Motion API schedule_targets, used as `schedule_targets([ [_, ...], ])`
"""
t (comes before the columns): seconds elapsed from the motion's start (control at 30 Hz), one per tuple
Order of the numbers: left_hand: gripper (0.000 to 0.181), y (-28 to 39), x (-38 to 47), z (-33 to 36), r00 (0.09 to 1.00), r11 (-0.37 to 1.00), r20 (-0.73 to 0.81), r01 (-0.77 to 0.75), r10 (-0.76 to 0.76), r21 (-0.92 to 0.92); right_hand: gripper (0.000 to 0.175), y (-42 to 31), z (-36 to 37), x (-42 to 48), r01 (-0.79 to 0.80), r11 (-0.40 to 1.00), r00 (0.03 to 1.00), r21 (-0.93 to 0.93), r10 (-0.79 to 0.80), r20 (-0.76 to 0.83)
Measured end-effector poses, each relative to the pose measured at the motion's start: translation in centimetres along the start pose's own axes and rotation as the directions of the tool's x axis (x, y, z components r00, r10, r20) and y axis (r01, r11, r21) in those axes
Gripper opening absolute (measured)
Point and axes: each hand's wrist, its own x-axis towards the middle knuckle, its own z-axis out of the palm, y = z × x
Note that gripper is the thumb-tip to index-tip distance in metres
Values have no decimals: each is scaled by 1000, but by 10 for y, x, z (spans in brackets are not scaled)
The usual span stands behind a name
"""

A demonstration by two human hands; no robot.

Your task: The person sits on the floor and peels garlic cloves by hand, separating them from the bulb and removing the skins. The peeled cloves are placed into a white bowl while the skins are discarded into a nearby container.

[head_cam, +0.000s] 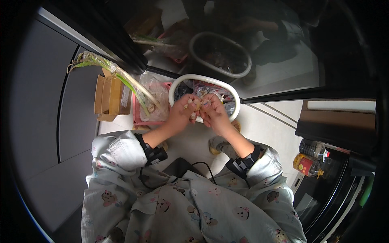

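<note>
My left hand (184, 112) and my right hand (214, 114) meet above the near rim of an oval white-rimmed bin (204, 77). Small pale pieces that look like garlic cloves (192, 114) lie in the fingers of my left hand. The fingertips of both hands pinch a small pale yellowish piece (198, 104), likely a clove too. Inside the bin, crumpled clear plastic (206, 88) and scraps show. The fingers hide part of what they hold.
Left of the bin stands a pink basket (136, 114) with a plastic bag (158, 109) and long leeks (130, 79). An open cardboard box (111, 95) is further left. Dark glossy panels rise behind the bin. An oil bottle (307, 165) and a clear bottle (312, 148) are at the right.
</note>
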Motion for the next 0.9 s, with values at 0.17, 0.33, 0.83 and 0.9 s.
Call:
schedule_targets([
  [0.17, 15, 8, 6, -15, 992, 962, 67, 122, -108, -244, 21, -8, -7, 4, -50, 951, 999, 305, 54, -5],
  [0.33, 10, 5, 5, -27, 967, 896, 123, 251, -221, -365, 25, -7, -11, 4, -132, 916, 985, 379, 165, -57],
  [0.83, 13, -131, 35, -215, 819, 741, -345, 567, -459, 360, 20, 5, -24, 10, -153, 950, 959, 272, 209, -190],
  [0.9, 13, -159, 44, -241, 806, 736, -351, 584, -476, 343, 18, 6, -24, 11, -156, 952, 947, 263, 220, -234],
])
